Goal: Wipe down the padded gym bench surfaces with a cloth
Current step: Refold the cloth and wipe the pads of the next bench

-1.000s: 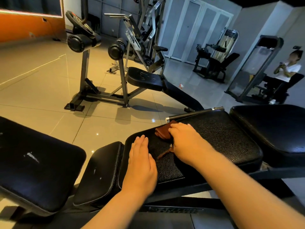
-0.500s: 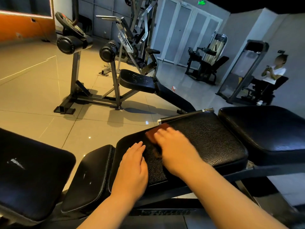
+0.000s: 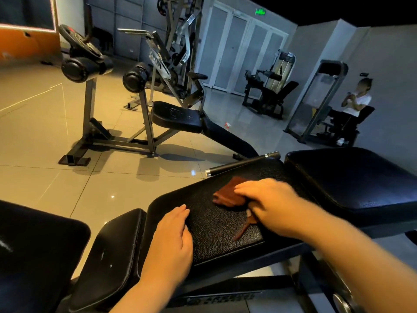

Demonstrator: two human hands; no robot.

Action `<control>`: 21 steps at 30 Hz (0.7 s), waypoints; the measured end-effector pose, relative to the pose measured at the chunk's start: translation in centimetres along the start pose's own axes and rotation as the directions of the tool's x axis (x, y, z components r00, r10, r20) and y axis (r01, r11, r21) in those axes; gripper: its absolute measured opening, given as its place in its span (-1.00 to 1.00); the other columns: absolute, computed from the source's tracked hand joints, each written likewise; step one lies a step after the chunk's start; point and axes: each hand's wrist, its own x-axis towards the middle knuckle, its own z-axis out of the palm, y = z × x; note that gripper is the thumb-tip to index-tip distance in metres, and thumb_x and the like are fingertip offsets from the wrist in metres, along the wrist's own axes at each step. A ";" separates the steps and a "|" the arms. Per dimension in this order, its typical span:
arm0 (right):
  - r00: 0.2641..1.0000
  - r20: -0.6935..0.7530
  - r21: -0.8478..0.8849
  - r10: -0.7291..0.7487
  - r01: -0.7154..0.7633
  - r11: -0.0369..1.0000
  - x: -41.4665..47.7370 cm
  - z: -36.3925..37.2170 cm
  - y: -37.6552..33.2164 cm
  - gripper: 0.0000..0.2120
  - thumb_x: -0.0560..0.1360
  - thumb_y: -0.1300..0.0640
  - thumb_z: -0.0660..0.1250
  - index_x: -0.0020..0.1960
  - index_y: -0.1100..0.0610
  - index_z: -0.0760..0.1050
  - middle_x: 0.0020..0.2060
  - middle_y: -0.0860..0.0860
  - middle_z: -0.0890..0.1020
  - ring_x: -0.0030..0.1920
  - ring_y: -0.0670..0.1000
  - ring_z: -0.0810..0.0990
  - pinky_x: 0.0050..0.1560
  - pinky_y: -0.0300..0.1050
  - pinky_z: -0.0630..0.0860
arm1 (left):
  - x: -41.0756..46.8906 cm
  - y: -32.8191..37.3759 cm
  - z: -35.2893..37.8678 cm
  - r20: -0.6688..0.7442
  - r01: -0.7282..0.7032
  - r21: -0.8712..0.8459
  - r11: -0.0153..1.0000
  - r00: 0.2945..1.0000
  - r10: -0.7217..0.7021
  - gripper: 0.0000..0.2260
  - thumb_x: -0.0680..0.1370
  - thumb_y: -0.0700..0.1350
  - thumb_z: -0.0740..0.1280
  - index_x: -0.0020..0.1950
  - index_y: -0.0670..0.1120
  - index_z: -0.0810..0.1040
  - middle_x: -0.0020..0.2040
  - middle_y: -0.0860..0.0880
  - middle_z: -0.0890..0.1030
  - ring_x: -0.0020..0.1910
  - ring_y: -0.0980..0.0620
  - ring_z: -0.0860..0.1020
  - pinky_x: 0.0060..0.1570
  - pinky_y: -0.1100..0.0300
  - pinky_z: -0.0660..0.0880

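Glossy beige floor tiles surround the black gym bench, and both hands lie on its textured middle pad. The right hand lies palm down with its fingers stretched out and together, pointing left, pressing a folded brown cloth flat against the far half of that pad; nothing is curled round the cloth. The right forearm comes in from the lower right corner, crossing the pad's near edge. A loose strip of the cloth trails out from under the heel of the hand toward the near edge. The left hand rests flat and open on the pad's left near corner, fingers straight and closed together, pointing away from the body, apart from the cloth. Just left of it sits a smaller narrow pad, and further left a large dark pad. To the right, a broad pad adjoins the middle one. A dark bar with metal ends lies along the far edge. Beyond stands another bench on a steel frame, and a person sits at a machine far right.
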 end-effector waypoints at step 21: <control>0.999 0.018 -0.110 -0.041 0.043 0.993 3.2 3.0 -4.4 -0.39 0.61 0.16 0.24 0.61 0.03 0.11 0.58 0.04 0.19 0.58 0.11 0.09 0.57 0.09 0.00 | 0.0 0.3 -0.1 0.005 -0.004 0.003 1.000 1.000 0.004 -0.61 0.65 -0.20 0.16 0.48 -0.03 0.40 0.47 0.10 0.37 0.46 0.19 0.24 0.42 0.35 0.07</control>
